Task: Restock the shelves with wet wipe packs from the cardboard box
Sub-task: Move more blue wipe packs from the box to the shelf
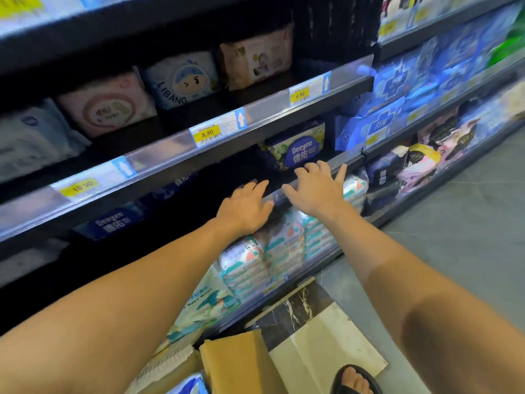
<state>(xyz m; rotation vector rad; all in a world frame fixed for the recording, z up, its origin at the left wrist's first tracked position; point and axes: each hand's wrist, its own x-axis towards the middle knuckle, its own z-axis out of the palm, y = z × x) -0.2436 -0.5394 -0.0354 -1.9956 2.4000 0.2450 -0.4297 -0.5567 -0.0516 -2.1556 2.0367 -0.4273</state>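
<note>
While stretched forward palm-down, left hand point(245, 209) and right hand point(316, 192) have fingers splayed apart

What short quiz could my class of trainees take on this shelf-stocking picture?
1. True or false: the left hand and the right hand each grip a pack.
2. Which price shows on the yellow label above the dark blue pack? A 8.90; B 5.50; C 12.00.
3. Fill the gap: in the picture the cardboard box shows ____ both hands.
Key: 1 false, both hands are open and hold nothing; 2 A; 3 below.
</note>
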